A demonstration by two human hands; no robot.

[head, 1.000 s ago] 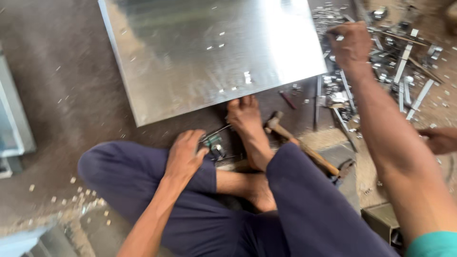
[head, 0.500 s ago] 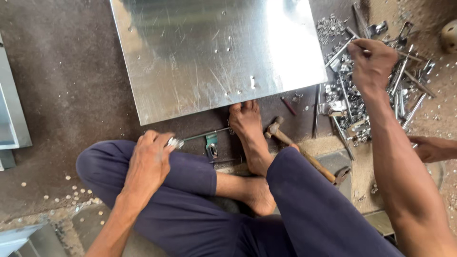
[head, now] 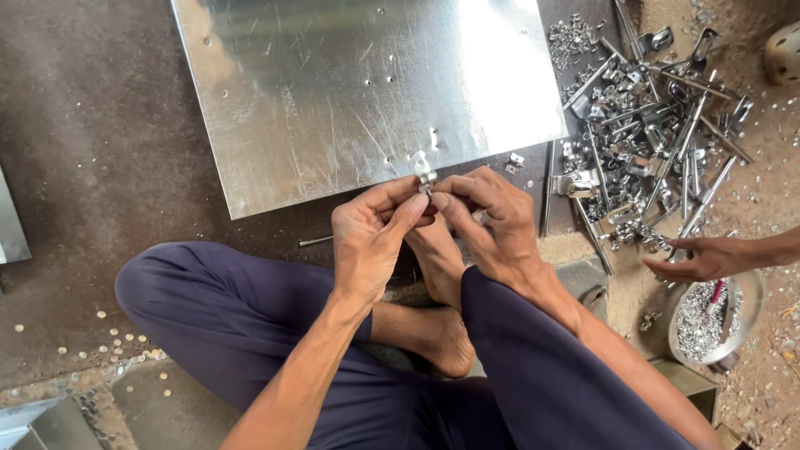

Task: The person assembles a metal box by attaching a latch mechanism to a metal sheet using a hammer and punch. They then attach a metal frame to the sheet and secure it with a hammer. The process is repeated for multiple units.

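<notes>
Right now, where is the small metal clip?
In the head view the small metal clip sits at centre, pinched between the fingertips of the left hand and right hand, at the near edge of the metal sheet.

Left hand (head: 371, 237): raised in front of the crossed legs, back of hand toward the camera, thumb and forefinger pinched together at the tips. Right hand (head: 492, 221): just beside it, fingers curled, fingertips (head: 442, 200) meeting those of the left. Both forearms run up from the bottom edge of view and converge; wrists slightly bent inward.
</notes>
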